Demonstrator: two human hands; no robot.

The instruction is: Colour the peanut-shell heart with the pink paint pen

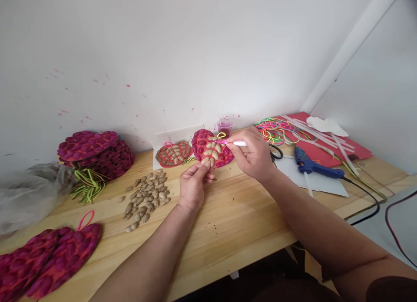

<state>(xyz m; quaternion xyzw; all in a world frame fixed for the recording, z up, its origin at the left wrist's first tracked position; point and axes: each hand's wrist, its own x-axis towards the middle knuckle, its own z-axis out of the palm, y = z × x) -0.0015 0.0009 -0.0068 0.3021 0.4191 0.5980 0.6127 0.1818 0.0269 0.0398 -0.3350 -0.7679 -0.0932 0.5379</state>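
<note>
My left hand (193,182) pinches the lower edge of a round red disc (208,152) covered with peanut shells. Shells around its rim are painted magenta, while those down its middle are still tan. In my right hand (252,154) is a white-handled paintbrush (239,143), its pink tip touching a shell near the disc's top. A yellow loop (221,135) sticks up from the disc's upper edge. Just behind stands a small clear cup (224,126) of magenta paint. To the left, an unpainted shell disc (174,154) with a pink loop leans on white paper.
Loose peanuts (150,195) lie left of my left arm. Stacked magenta discs (94,152) stand at the back left, with more discs (65,258) at the front left. A blue glue gun (317,165), glue sticks (321,135) and coloured elastic loops (275,130) lie to the right.
</note>
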